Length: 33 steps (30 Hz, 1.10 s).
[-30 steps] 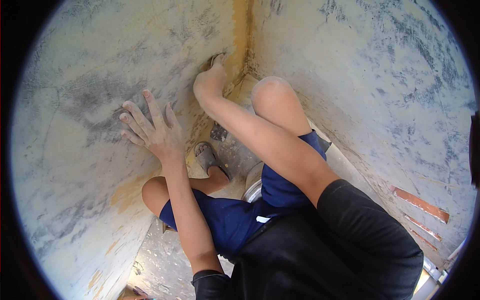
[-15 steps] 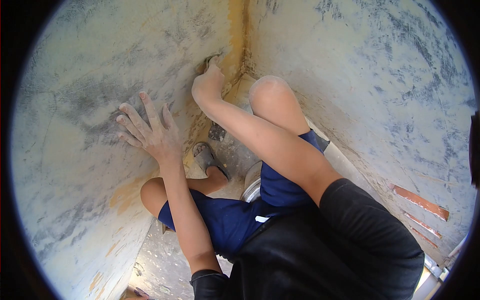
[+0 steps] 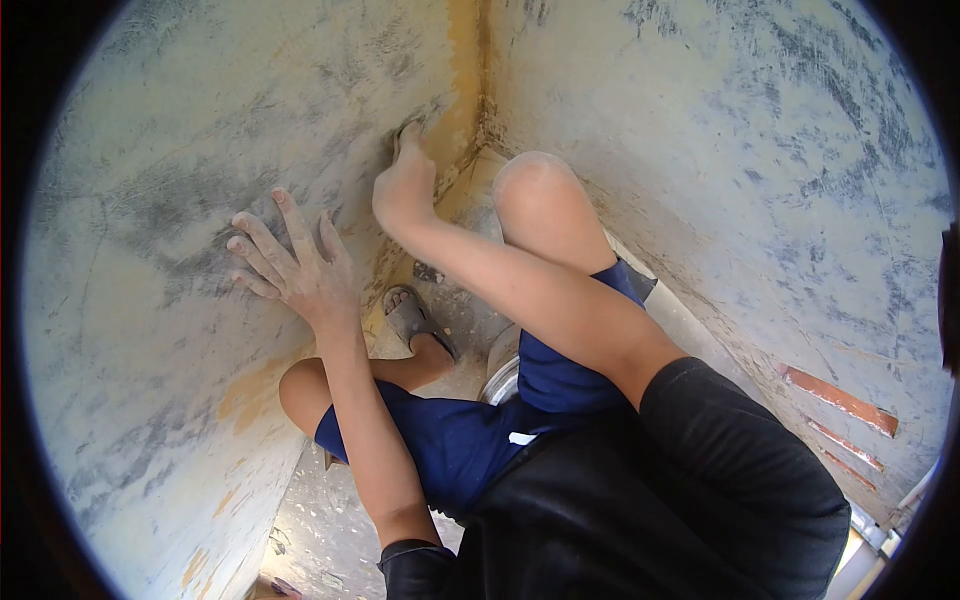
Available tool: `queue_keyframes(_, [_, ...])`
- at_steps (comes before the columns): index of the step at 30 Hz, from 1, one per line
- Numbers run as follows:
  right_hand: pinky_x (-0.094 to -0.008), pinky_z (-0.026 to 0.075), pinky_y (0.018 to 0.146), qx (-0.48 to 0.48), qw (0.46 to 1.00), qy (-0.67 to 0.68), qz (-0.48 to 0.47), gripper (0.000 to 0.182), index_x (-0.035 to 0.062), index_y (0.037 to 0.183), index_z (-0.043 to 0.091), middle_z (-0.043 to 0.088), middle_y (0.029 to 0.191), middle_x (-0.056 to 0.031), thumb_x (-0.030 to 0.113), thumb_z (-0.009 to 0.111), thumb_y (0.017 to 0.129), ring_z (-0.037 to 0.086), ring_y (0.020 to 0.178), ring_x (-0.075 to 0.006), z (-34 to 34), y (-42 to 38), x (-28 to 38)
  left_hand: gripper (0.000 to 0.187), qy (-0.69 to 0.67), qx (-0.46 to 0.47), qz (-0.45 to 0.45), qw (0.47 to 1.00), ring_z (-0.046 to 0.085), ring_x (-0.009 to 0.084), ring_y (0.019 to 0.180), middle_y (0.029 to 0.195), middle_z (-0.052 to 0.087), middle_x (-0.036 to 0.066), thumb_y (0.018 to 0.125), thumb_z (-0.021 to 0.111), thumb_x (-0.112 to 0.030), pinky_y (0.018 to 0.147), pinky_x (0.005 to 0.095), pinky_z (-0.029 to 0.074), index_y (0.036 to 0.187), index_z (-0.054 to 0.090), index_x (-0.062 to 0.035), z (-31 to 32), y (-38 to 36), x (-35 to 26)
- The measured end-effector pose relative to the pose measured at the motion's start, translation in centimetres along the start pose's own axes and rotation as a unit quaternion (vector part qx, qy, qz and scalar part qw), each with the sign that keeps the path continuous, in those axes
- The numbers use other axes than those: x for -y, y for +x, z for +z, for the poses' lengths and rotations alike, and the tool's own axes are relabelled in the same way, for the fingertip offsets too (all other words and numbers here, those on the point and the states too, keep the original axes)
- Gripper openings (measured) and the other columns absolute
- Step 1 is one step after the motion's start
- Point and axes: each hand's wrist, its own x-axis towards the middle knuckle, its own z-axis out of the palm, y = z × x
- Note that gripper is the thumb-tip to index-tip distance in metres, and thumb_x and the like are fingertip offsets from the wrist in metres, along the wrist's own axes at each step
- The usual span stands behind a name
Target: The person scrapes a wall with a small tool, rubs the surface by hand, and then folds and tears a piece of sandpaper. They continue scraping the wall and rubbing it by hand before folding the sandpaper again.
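Observation:
My left hand (image 3: 295, 265) lies flat on the left wall (image 3: 150, 300) with its fingers spread and holds nothing. My right hand (image 3: 403, 188) reaches higher up the same wall, just left of the yellowish corner seam (image 3: 478, 80). It presses a small dark sanding pad (image 3: 405, 131) against the plaster; only the pad's top edge shows above the fingers. Both walls are pale with grey scuffed streaks. I am squatting, and my right knee (image 3: 540, 190) is raised close to the corner.
My left foot in a grey sandal (image 3: 412, 318) rests on the speckled floor (image 3: 320, 520) by the wall base. A metal rim of a bucket or pan (image 3: 505, 380) shows between my legs. The right wall (image 3: 780, 200) has orange slots (image 3: 838, 402) low down.
My right hand has slid left and slightly down along the wall, away from the corner seam. My left hand has shifted a little to the left, still flat on the wall.

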Motion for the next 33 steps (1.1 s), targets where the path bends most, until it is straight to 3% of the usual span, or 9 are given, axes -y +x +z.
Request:
queue_keyframes(1, [-0.0447,0.046,0.100,0.044,0.993,0.048,0.100,0.055,-0.0159,0.145,0.033,0.059,0.120,-0.0394,-0.010,0.036,0.091,0.059,0.116,-0.0473,-0.4,1.3,0.2,0.068,0.000,-0.003,0.001,1.000,0.007,0.0329,0.155,0.164,0.025,0.018,0.088,0.075,-0.035,0.122,0.0520,-0.002,0.149,0.050,-0.0241,0.0,0.1,0.1])
queue_keyframes(11, [-0.0442,0.047,0.097,0.022,0.987,0.097,0.126,0.053,-0.0147,0.144,0.037,0.061,0.116,-0.0380,-0.010,0.037,0.091,0.061,0.112,-0.0456,-1.0,1.8,1.6,0.073,0.012,-0.012,0.012,1.000,0.006,0.0329,0.155,0.166,0.019,0.016,0.089,0.075,-0.038,0.121,0.0571,0.003,0.154,0.043,-0.0262,0.1,0.2,0.4])
queue_keyframes(17, [-0.0447,0.047,0.098,0.052,0.996,0.034,0.067,0.055,-0.0154,0.143,0.036,0.061,0.115,-0.0381,-0.011,0.036,0.089,0.062,0.109,-0.0464,-0.9,0.7,0.5,0.072,0.002,0.004,-0.003,1.000,0.006,0.0334,0.155,0.166,0.018,0.016,0.089,0.074,-0.038,0.121,0.0572,0.003,0.153,0.043,-0.0259,-0.1,-0.1,0.1])
queue_keyframes(20, [-0.0453,0.047,0.098,-0.052,0.996,0.041,0.067,0.054,-0.0159,0.143,0.036,0.062,0.113,-0.0381,-0.011,0.036,0.089,0.061,0.110,-0.0476,2.2,1.0,-1.0,0.073,0.012,-0.005,0.010,1.000,0.005,0.0337,0.155,0.166,0.018,0.016,0.089,0.074,-0.038,0.121,0.0567,0.003,0.153,0.043,-0.0257,0.0,0.2,0.2])
queue_keyframes(22, [-0.0455,0.046,0.098,-0.082,0.993,-0.039,-0.071,0.053,-0.0161,0.143,0.036,0.061,0.115,-0.0389,-0.010,0.036,0.091,0.060,0.112,-0.0487,1.5,-1.3,-0.2,0.071,0.009,-0.002,0.003,1.000,0.007,0.0331,0.155,0.164,0.024,0.019,0.087,0.076,-0.035,0.122,0.0530,-0.002,0.151,0.048,-0.0232,-0.2,0.2,0.0])
queue_keyframes(23, [-0.0451,0.046,0.099,0.052,0.998,0.014,0.042,0.052,-0.0159,0.143,0.036,0.060,0.118,-0.0385,-0.009,0.037,0.091,0.059,0.114,-0.0486,-0.5,-0.7,0.3,0.071,0.008,0.000,0.004,1.000,0.007,0.0331,0.155,0.164,0.024,0.019,0.087,0.076,-0.035,0.122,0.0530,-0.002,0.151,0.048,-0.0232,-0.2,0.1,0.0])
queue_keyframes(26, [-0.0448,0.046,0.099,0.090,0.977,0.080,0.177,0.051,-0.0158,0.141,0.038,0.060,0.117,-0.0395,-0.009,0.036,0.091,0.061,0.112,-0.0477,-2.3,2.4,2.1,0.071,-0.001,-0.005,0.006,1.000,0.008,0.0333,0.155,0.164,0.024,0.019,0.087,0.076,-0.036,0.122,0.0528,-0.002,0.151,0.048,-0.0235,-0.2,0.2,0.2])
queue_keyframes(29, [-0.0440,0.047,0.098,0.030,0.997,0.018,0.063,0.053,-0.0155,0.143,0.037,0.061,0.116,-0.0384,-0.010,0.037,0.090,0.062,0.111,-0.0461,0.4,-0.4,0.3,0.071,0.002,-0.006,0.008,1.000,0.008,0.0333,0.155,0.164,0.024,0.019,0.086,0.076,-0.035,0.122,0.0526,-0.003,0.150,0.048,-0.0236,0.0,0.1,0.2])
queue_keyframes(33, [-0.0434,0.047,0.099,0.084,0.987,0.069,0.116,0.057,-0.0149,0.148,0.029,0.060,0.120,-0.0380,-0.008,0.036,0.092,0.062,0.113,-0.0447,-1.0,1.2,0.7,0.071,0.006,0.003,0.004,1.000,0.007,0.0333,0.155,0.165,0.022,0.018,0.087,0.076,-0.036,0.121,0.0550,0.000,0.152,0.046,-0.0252,0.0,-0.1,0.2])
